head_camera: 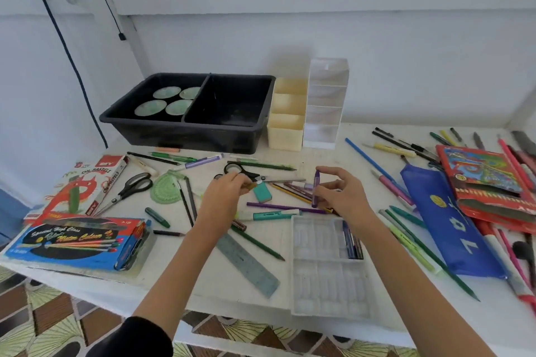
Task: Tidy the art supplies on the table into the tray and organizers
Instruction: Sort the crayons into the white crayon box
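Pens, pencils and crayons lie scattered over the white table [203, 278]. My right hand [342, 195] pinches a purple crayon [316, 188] upright above a clear plastic crayon tray [327, 275], which holds a few dark crayons [352, 243]. My left hand [224, 197] pinches a small brownish crayon [251, 186] beside a teal eraser [262, 192]. At the back stand a black two-part tray [191, 130], a cream organizer [285, 122] and a clear organizer [326, 101].
Black scissors [243, 171] and grey scissors [130, 190] lie mid-table with a green protractor [165, 190] and a ruler [246, 264]. Oil pastel box [87, 185] and watercolour box [78, 240] sit left. Blue pencil case [446, 223] and red pencil boxes [487, 180] sit right.
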Action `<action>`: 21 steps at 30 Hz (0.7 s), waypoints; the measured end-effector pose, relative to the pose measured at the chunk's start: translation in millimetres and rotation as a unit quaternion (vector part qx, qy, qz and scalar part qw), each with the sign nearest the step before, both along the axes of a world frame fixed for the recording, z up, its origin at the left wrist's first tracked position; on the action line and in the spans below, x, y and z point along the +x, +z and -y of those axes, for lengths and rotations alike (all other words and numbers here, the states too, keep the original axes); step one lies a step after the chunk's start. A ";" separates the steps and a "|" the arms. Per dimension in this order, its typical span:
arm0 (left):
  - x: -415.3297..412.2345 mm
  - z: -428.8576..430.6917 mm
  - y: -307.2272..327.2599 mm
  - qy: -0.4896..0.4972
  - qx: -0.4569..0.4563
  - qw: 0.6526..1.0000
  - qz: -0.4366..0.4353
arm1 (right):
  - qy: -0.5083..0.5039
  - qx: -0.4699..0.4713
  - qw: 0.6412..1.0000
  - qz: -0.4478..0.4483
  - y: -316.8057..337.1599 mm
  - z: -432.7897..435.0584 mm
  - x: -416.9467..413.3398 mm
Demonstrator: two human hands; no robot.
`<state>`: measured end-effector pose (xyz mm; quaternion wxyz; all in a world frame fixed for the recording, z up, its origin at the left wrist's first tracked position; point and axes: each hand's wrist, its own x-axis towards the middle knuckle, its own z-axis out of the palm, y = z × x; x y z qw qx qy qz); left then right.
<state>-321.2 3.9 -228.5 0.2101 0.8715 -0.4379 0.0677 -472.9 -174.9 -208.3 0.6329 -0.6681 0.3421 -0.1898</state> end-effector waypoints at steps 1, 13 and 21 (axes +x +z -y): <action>-8.7 5.9 1.8 -0.001 -0.068 0.997 -0.047 | -0.004 -0.016 1.000 -0.005 -1.3 3.4 -8.2; -115.3 69.9 -8.4 -0.026 -0.248 0.821 -0.514 | 0.054 -0.178 0.976 -0.114 -6.4 0.2 -73.8; -117.6 71.9 -20.1 -0.008 -0.249 0.808 -0.533 | 0.032 -0.336 0.925 -0.173 -33.6 -12.1 -79.3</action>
